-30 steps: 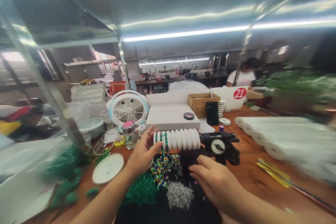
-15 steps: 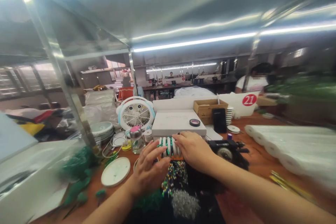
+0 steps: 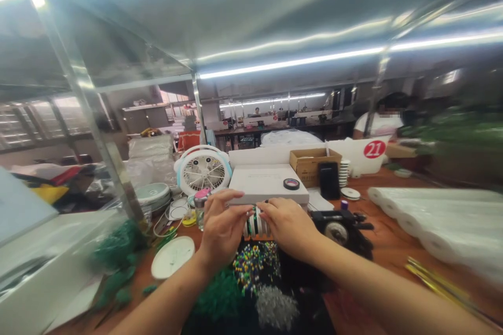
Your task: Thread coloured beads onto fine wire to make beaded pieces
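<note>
A row of white disc-like spools [image 3: 260,226] with green between them stands in front of me, partly covered by my fingers. My left hand [image 3: 223,225] is at the row's left side, thumb and forefinger pinched together at its top and the other fingers raised; what is in the pinch is too small to make out. From the right, my right hand [image 3: 291,222] reaches over the row with fingers pressed together at its top; their tips hide what they grip. Below lie multicoloured beads [image 3: 248,267], a heap of clear small pieces [image 3: 277,308] and fluffy green material [image 3: 220,293] on a black surface.
A white lid-like plate [image 3: 173,257] and a jar with a pink top [image 3: 201,199] are at left. Behind stand a fan [image 3: 206,171] and a white box [image 3: 259,180] bearing black tape [image 3: 291,183]. A black machine [image 3: 341,230] and white rolls [image 3: 432,220] occupy the right.
My left hand has risen and closed from loosely spread fingers into a pinch at the spools, uncovering more beads and green material. My right hand has barely moved.
</note>
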Demonstrator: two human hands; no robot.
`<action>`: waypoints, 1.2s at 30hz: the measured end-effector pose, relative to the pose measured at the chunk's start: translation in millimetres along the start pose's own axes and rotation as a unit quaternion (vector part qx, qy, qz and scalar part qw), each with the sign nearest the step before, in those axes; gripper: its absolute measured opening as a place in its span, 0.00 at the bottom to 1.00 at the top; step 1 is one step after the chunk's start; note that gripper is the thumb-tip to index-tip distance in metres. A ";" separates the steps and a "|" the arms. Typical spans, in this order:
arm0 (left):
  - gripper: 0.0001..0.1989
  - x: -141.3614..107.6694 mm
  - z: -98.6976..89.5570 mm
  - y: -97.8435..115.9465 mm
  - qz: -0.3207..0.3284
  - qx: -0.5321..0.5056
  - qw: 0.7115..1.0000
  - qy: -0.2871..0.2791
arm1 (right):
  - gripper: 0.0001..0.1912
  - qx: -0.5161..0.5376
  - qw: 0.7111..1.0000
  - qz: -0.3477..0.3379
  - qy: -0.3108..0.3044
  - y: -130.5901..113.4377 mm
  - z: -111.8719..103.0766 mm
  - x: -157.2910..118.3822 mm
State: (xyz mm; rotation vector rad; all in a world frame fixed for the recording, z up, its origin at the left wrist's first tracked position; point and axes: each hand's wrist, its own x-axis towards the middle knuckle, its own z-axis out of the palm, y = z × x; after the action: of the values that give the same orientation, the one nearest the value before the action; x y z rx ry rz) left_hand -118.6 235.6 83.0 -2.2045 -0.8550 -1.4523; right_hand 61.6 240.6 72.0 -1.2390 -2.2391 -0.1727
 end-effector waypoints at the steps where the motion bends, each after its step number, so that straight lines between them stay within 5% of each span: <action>1: 0.07 7.9 -0.9 0.2 -0.030 -0.010 1.000 -0.001 | 0.15 0.001 1.000 0.002 0.000 0.3 0.3 -0.1; 6: 0.04 19.9 -4.6 3.8 -0.092 -0.077 0.993 -0.001 | 0.15 0.004 1.000 -0.005 -0.012 2.1 -2.3 2.0; 12: 0.12 -33.0 -5.2 20.5 0.082 -0.020 0.996 -0.007 | 0.13 -0.002 0.999 -0.014 -0.037 4.2 -8.0 6.1; 13: 0.14 -45.2 -3.8 19.4 0.091 -0.011 0.995 -0.046 | 0.13 -0.003 0.999 -0.013 -0.038 4.6 -8.3 6.7; 20: 0.21 -85.0 11.4 -15.7 0.156 0.025 0.976 -0.149 | 0.16 0.006 0.996 -0.022 -0.082 11.3 -9.9 16.3; 28: 0.19 -54.0 13.8 -18.7 0.081 -0.103 0.973 -0.190 | 0.18 0.024 0.975 0.007 -0.220 27.0 -6.0 53.5; 33: 0.13 -16.4 14.5 -6.8 -0.047 -0.187 0.967 -0.167 | 0.13 0.009 0.972 0.040 -0.230 40.2 3.5 74.4; 36: 0.08 1.3 19.7 -4.6 -0.133 -0.201 0.950 -0.198 | 0.19 0.003 0.979 0.071 -0.189 38.9 -5.3 64.9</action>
State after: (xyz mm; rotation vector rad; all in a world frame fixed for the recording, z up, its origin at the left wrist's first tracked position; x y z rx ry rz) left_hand -107.6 251.2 76.1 -2.8465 -1.0995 -1.4225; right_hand 68.8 308.4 105.2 -1.5279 -2.4487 0.1366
